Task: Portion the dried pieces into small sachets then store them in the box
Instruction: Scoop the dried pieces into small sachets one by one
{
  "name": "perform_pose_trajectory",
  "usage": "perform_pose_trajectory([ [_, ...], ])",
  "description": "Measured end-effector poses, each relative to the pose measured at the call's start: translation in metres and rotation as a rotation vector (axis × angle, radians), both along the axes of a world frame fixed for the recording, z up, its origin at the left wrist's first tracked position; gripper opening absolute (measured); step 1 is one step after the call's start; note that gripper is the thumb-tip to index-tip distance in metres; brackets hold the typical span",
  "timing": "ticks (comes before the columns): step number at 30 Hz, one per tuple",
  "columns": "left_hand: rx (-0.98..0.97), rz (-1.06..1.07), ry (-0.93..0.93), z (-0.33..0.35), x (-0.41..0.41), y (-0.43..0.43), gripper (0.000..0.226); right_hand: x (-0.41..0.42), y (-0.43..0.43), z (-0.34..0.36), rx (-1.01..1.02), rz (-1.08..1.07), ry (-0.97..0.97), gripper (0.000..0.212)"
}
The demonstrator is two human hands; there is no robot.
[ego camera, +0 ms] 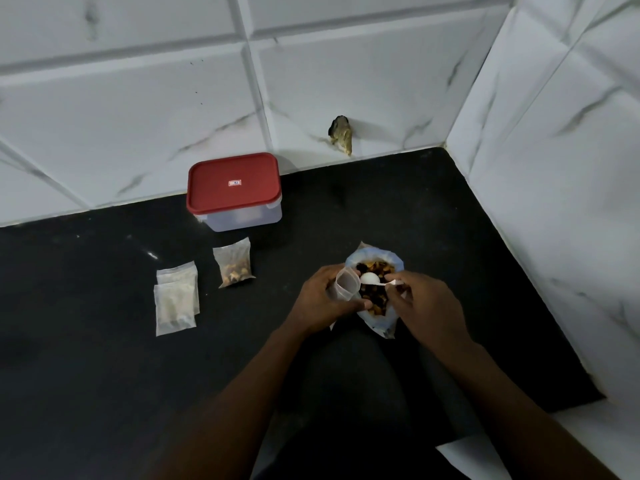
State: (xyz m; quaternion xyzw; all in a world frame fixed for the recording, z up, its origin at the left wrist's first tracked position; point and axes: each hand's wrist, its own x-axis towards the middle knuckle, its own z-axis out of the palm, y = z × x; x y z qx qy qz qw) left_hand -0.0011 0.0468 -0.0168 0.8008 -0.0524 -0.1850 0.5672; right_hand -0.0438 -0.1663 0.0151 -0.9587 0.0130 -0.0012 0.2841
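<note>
1. A box (233, 194) with a red lid pressed on stands at the back against the tiled wall (138, 116), its long side along that wall.
2. Nearer lies a filled sachet (233, 263), flat. To its left two empty sachets (175, 299) overlap, long axes running away from the person. Nothing lies between them and the hands.
3. The surface (104, 358) is black and runs into a corner of white marbled tiles. There is a chipped spot (341, 135) low on the back wall.
4. An open bag (393, 260) sits near the corner, mouth upward, with dried pieces (375, 296) showing inside.
5. The left hand (322, 299) has its fingers (329, 270) curled round an open sachet (348, 285), held at the bag's left edge with its mouth up and toward the right.
6. The right hand (426, 303) pinches the handle of a white spoon (369, 278) in its fingers (405, 277). The spoon lies crosswise over the bag, its bowl pointing left at the sachet's mouth.
</note>
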Motion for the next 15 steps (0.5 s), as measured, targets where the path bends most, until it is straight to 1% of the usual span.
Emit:
perform_pose_trajectory([
  [5,-0.017,0.001,-0.013,-0.001,0.002,0.000,0.063,-0.009,-0.010,-0.003,0.146,0.032,-0.121,0.023],
  [8,-0.038,0.016,-0.010,-0.002,0.001,-0.001,0.063,-0.006,-0.011,-0.006,0.123,0.069,-0.142,0.028],
  [11,-0.061,0.020,-0.006,-0.002,0.000,-0.002,0.062,0.000,-0.007,-0.006,0.106,0.071,-0.166,0.026],
  [15,-0.080,0.022,-0.021,0.001,-0.001,-0.003,0.065,0.003,-0.004,-0.006,0.047,0.088,-0.177,0.028],
])
